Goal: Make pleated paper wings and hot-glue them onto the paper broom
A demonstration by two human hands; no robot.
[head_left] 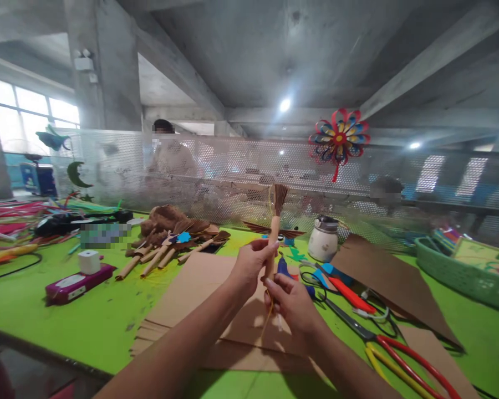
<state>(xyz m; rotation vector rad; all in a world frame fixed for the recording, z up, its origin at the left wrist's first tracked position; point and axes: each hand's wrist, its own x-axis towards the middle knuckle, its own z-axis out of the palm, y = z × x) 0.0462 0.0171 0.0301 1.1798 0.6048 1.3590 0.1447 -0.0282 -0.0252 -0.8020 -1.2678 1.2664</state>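
A small paper broom [276, 227] stands upright in front of me, its fringed dark-brown brush on top and its rolled tan handle below. My left hand [253, 260] is closed round the middle of the handle. Lower down, my right hand [291, 302] pinches the handle's bottom end. A thin yellow string [268, 321] trails below my fingers, and a loop of it shows beside the brush. Whether the right fingers also grip the string is hidden. Beneath both hands lies a stack of brown paper sheets [199, 282]. Similar paper brooms [164, 252] are heaped to the left.
Large scissors [374, 335], a red-handled tool [351, 293] and cables lie to the right. Behind them are a white jar [322, 241], dark brown card [391, 277] and a green basket [466, 271]. A purple power strip [79, 284] sits left. A perforated clear partition [233, 160] borders the table; a person is beyond.
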